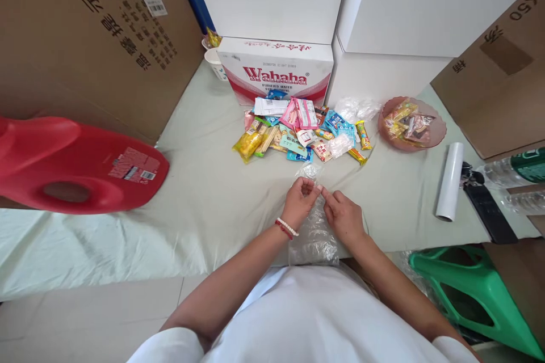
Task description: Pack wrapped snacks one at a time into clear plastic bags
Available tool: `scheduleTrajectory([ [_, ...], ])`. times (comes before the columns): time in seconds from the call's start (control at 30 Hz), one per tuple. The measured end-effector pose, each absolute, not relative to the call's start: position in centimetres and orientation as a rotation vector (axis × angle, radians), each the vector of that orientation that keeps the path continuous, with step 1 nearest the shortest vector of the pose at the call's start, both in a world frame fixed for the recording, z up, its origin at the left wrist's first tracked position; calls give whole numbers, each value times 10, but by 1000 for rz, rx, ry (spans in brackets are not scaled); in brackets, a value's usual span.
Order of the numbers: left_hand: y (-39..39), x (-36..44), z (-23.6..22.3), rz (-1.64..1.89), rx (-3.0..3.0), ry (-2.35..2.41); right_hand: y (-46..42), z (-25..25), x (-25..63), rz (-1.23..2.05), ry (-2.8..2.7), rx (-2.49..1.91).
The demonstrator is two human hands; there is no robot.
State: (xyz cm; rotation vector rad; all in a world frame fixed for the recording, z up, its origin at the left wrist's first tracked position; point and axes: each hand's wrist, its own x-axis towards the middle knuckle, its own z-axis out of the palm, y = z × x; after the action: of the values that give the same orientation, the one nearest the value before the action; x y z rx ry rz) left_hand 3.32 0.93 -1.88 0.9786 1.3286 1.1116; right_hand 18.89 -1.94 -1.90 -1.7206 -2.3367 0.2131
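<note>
A crinkled clear plastic bag (pixel 315 241) lies on the cloth in front of my body and hangs toward the table's near edge. My left hand (pixel 298 202), with a white and red bracelet at the wrist, pinches the upper part of this plastic. Close against it, my right hand (pixel 346 218) is also closed in a pinch, and the fingertips of both hands nearly meet. Exactly what part of the plastic sits between the fingers is too small to tell. Just beyond the hands is a pile of wrapped snacks (pixel 293 135) in several colours.
Behind the snacks stands a Wahaha water carton (pixel 276 68). At right are a pink bowl (pixel 443 127) of packets, a white roll (pixel 450 181) and a black phone (pixel 489 212). A red jug (pixel 97 153) is at left, a green stool (pixel 481 289) below right.
</note>
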Motion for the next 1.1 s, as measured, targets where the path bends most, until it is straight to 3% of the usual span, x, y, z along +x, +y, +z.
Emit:
scheduleTrajectory([
  [0.3,17,32,-32,1122,806,1319,-25,-23,190,220,-2379,-1680],
  [0.63,13,29,-28,1140,776,1204,-2,-3,201,846,-1657,-1447],
  [0.9,2,27,-7,1183,893,1060,17,12,182,1265,-1455,-1265],
  [1.1,-2,25,0,1234,897,1020,15,14,175,1407,-1267,-1217],
])
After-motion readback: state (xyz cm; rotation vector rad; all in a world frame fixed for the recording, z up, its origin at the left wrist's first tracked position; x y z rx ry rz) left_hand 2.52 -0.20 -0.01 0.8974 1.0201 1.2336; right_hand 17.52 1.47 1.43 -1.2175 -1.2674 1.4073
